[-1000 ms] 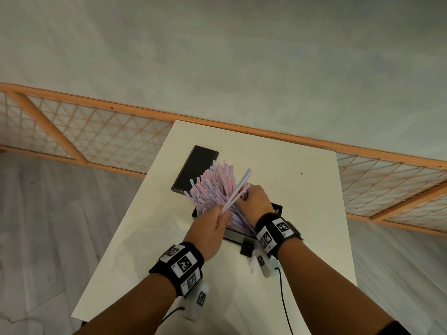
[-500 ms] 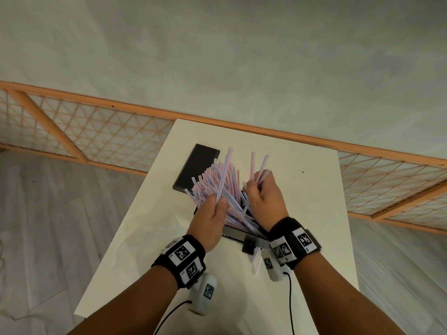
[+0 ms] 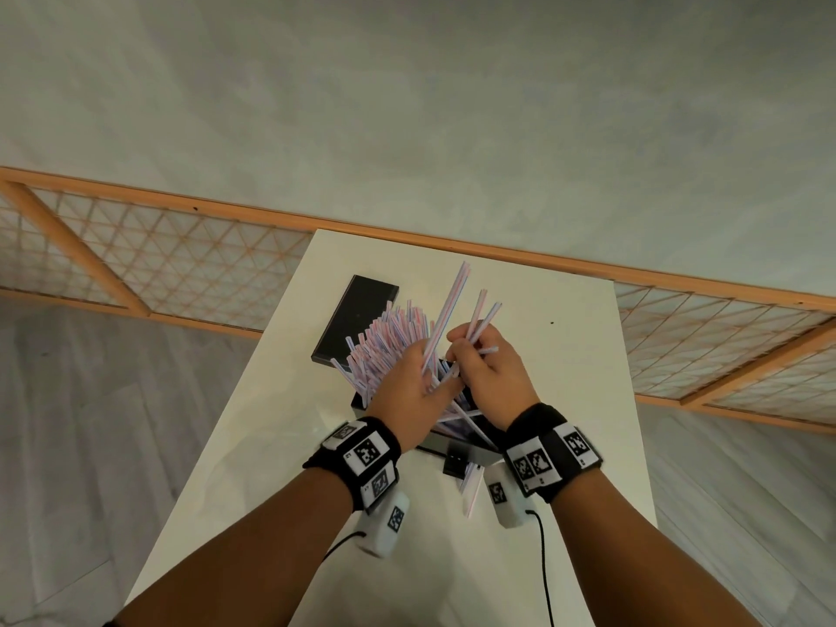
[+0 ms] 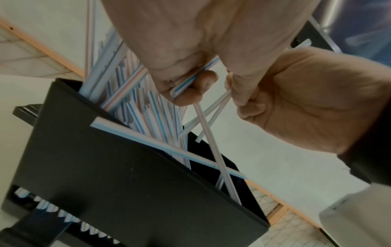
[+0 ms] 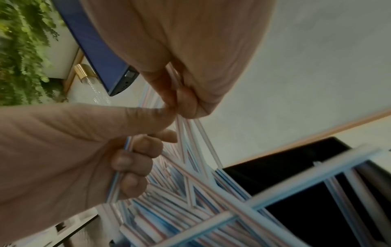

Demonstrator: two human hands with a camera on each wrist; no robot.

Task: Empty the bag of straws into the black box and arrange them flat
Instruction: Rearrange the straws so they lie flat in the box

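Observation:
The black box (image 3: pixel 452 443) stands upright on the white table (image 3: pixel 565 400). A thick bundle of striped straws (image 3: pixel 384 339) fans out of its top toward the left. My left hand (image 3: pixel 423 377) grips one long straw (image 3: pixel 448 305) that points up and away. Beside it, my right hand (image 3: pixel 470 355) pinches a few straws (image 3: pixel 482 312) above the box. In the left wrist view the left hand's fingers (image 4: pixel 196 86) curl round a striped straw, and loose straws cross the box (image 4: pixel 127 175). The right wrist view shows thumb and fingers (image 5: pixel 182 102) pinching straws.
A flat black lid (image 3: pixel 357 316) lies on the table behind the bundle, at the left. Two loose straws (image 3: pixel 470 491) lie on the table in front of the box. Beyond the table's far edge runs a wooden lattice rail (image 3: pixel 181 264).
My right hand has lifted off the bundle and now pinches a few straws raised above the box. My left hand has drawn one long straw up out of the bundle.

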